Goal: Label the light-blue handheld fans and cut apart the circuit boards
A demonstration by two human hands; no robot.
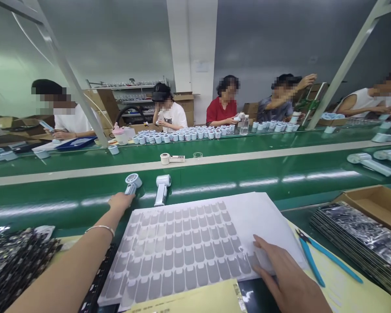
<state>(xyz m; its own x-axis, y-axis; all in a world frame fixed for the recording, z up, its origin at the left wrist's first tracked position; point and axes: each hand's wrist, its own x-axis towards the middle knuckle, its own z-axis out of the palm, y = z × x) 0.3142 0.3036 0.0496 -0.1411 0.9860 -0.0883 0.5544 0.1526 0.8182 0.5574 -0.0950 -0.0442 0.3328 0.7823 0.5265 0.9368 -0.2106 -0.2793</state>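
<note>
My left hand (121, 202) reaches forward onto the green belt, its fingers closed around the handle end of a light-blue handheld fan (133, 179). A second handheld fan (162, 190) lies just right of it, round head away from me. In front of me is a stack of white sheets carrying rows of grey rounded stickers (182, 243). My right hand (280, 271) rests at the right edge of these stickers, thumb and index finger spread apart. Its other fingers are partly hidden. I cannot make out anything held in it.
Blue-handled nippers (326, 256) lie on yellow paper at right, beside stacked dark, shiny sheets (361, 234) and a cardboard box (374, 204). Dark strips (19, 261) pile up at left. Across the belt (215, 178), several people sit behind rows of fan heads (185, 135).
</note>
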